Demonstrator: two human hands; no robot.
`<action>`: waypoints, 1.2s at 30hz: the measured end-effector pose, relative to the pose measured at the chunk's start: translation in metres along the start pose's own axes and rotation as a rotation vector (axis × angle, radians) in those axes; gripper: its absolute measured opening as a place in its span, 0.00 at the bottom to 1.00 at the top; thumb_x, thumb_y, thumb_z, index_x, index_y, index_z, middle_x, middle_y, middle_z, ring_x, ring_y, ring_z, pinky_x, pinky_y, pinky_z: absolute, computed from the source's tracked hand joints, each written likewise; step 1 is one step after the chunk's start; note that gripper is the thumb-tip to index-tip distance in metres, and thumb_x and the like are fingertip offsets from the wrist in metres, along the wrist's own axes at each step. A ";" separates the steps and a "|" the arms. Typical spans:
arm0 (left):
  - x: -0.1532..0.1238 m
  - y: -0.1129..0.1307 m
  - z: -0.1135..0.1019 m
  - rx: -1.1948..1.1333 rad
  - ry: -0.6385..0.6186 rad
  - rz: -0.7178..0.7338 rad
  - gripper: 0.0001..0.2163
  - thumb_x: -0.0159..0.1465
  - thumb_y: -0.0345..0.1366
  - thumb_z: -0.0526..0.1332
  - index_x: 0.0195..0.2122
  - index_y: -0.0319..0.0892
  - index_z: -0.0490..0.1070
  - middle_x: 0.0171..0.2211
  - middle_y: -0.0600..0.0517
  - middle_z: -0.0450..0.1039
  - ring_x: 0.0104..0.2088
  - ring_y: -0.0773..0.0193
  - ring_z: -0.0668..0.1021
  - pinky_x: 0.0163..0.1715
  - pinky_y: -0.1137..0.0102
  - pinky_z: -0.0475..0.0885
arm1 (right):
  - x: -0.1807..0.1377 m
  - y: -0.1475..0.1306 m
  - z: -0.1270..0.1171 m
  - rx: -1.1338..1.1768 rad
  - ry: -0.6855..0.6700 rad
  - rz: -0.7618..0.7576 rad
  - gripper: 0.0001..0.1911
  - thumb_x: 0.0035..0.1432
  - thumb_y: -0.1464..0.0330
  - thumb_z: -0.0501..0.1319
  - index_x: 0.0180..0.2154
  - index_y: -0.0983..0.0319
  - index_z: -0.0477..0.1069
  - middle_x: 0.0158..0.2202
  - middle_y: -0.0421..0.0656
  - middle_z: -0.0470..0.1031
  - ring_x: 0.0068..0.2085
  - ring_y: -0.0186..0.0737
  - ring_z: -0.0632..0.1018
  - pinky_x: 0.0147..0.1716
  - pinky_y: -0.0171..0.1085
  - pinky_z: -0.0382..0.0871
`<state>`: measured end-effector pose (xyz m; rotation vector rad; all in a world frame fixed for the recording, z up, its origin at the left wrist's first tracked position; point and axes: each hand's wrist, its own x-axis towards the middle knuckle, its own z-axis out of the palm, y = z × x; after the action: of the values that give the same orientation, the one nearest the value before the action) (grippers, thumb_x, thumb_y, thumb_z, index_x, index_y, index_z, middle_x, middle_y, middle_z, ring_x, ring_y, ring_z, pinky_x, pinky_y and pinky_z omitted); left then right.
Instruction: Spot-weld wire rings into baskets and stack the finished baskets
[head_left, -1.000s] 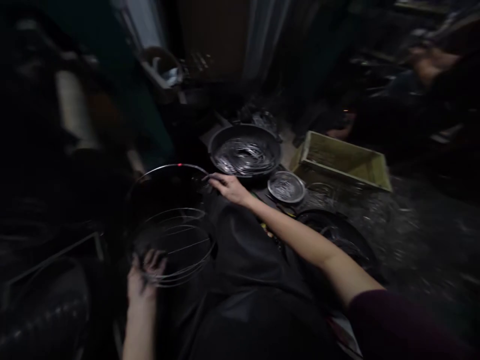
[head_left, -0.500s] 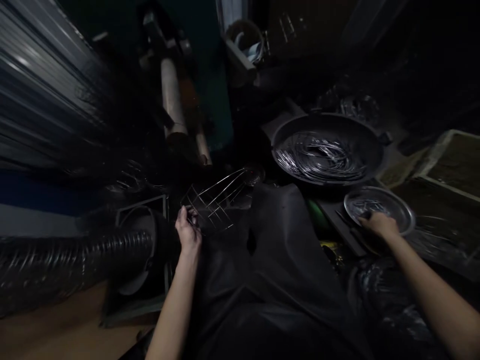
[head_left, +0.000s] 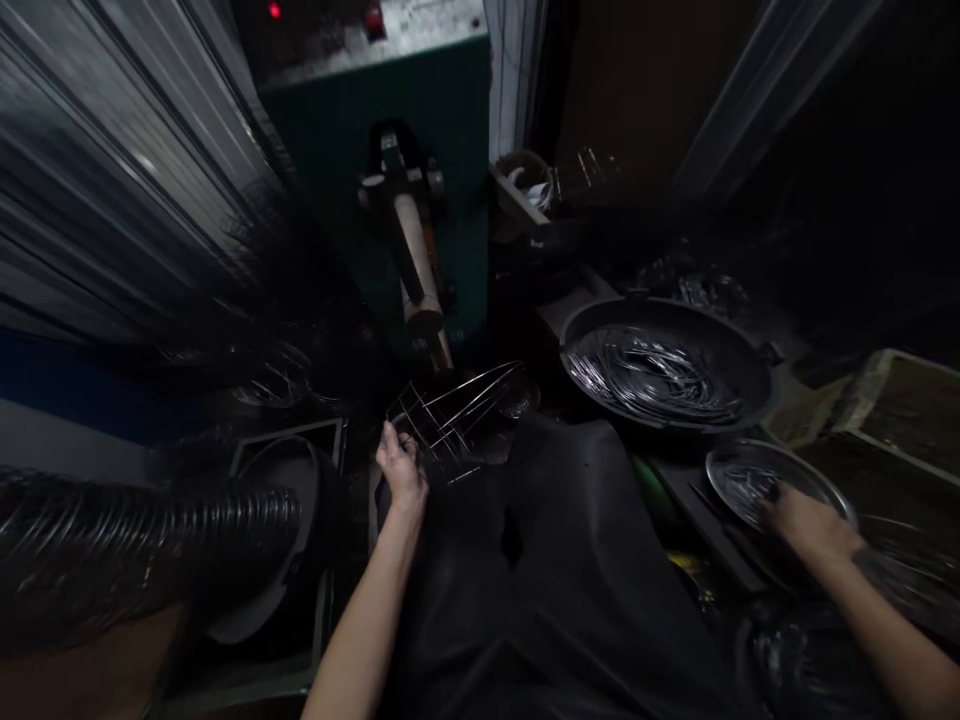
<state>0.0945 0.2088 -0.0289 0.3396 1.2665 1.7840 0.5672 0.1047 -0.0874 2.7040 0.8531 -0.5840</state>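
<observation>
My left hand (head_left: 403, 467) is closed on the near rim of a wire frame (head_left: 454, 412), a round grid of thin metal rods held tilted in front of a green machine (head_left: 390, 170). Above the frame, the machine's arm (head_left: 415, 262) slopes down toward it. My right hand (head_left: 802, 518) reaches into a small shallow metal dish (head_left: 780, 478) holding short wire pieces; its fingers are blurred and dark. A black apron (head_left: 555, 560) covers my lap between both arms.
A large dark pan (head_left: 667, 360) full of loose wires sits beyond the dish. A pale wooden tray (head_left: 892, 410) lies at the right edge. A black ribbed hose (head_left: 135, 540) runs along the left, under corrugated sheet metal (head_left: 112, 180).
The view has swung left and up toward the green machine. My left hand has carried the wire frame up in front of it; my right hand left the frame and went to the small dish.
</observation>
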 end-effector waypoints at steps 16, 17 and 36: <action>0.001 0.017 -0.007 0.049 0.060 0.220 0.19 0.57 0.50 0.60 0.39 0.38 0.73 0.16 0.61 0.50 0.16 0.78 0.52 0.14 0.80 0.47 | -0.188 -0.231 -0.036 1.449 -0.576 -0.658 0.17 0.34 0.62 0.74 0.23 0.66 0.74 0.21 0.45 0.75 0.22 0.37 0.76 0.20 0.30 0.70; 0.002 0.018 -0.009 0.042 0.070 0.226 0.20 0.56 0.51 0.61 0.39 0.38 0.73 0.16 0.61 0.50 0.16 0.78 0.53 0.15 0.80 0.47 | -0.194 -0.244 -0.037 1.439 -0.578 -0.682 0.17 0.34 0.61 0.73 0.22 0.66 0.73 0.19 0.44 0.74 0.21 0.35 0.75 0.17 0.29 0.68; 0.018 0.011 -0.027 0.076 0.150 0.198 0.21 0.55 0.53 0.61 0.36 0.37 0.71 0.14 0.62 0.52 0.14 0.78 0.55 0.14 0.81 0.49 | -0.240 -0.301 -0.041 1.714 -0.818 -0.499 0.20 0.29 0.63 0.75 0.24 0.66 0.72 0.23 0.40 0.72 0.21 0.29 0.71 0.15 0.25 0.59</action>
<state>0.0610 0.2050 -0.0357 0.3910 1.4515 1.9616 0.2224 0.2412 0.0222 2.4236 0.8735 -3.4375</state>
